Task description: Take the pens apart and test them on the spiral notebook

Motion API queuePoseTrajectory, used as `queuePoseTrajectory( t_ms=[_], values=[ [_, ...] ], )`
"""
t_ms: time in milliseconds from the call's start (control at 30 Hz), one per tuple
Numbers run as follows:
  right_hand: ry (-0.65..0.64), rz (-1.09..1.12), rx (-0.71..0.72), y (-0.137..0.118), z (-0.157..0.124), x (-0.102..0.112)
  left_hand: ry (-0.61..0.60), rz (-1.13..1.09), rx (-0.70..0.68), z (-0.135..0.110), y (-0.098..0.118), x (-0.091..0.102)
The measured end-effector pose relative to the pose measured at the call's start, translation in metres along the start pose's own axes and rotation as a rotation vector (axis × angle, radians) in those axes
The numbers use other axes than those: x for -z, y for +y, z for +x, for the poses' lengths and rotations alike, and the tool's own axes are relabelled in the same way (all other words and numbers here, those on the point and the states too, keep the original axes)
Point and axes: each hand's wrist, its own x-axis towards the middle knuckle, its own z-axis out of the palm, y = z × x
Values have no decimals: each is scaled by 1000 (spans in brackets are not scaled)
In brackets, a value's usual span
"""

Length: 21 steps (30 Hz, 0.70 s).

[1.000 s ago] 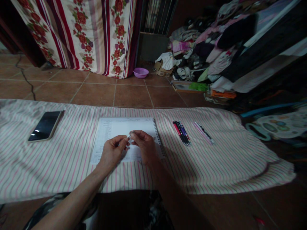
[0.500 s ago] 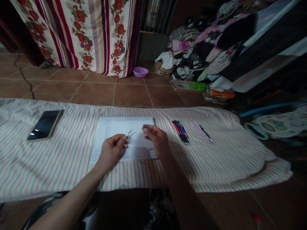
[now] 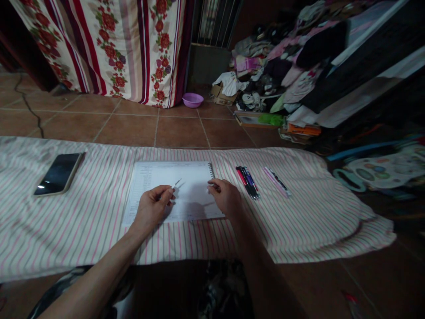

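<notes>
My left hand [image 3: 153,207] is closed on a thin pen [image 3: 175,184], whose tip points up and to the right over a spiral notebook [image 3: 172,173]. The notebook lies open on a striped cloth [image 3: 83,221], showing a page with a printed table. My right hand [image 3: 226,196] rests on the notebook's right edge by the spiral, fingers curled; whether they hold anything I cannot make out. A bunch of pens [image 3: 247,181] lies just right of that hand, and two more pens [image 3: 276,181] lie farther right.
A black phone [image 3: 58,173] lies on the cloth at the left. Beyond the cloth is a tiled floor [image 3: 133,128], a flowered curtain [image 3: 109,48], a small purple bowl [image 3: 193,100] and a heap of clothes [image 3: 282,66] at the back right.
The two hands were together over the page, both on the pen. My right hand has let go and moved right to the spiral edge; my left hand keeps the pen.
</notes>
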Motion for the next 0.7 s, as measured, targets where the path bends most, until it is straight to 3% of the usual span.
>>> queuePoseTrajectory(
  t_ms=[267,467,567,700],
  values=[
    [-74,-144,-1,-11,-1,-3,-7,9,1,1,0,1],
    [-75,-90,22,-8,0,-11,-13,11,-16,2,-3,1],
    [-46,169,1,-11,2,-13,-19,12,-23,3,-5,1],
    [-79,780,-180,-23,4,-11,-24,15,-10,3,-7,0]
  ],
)
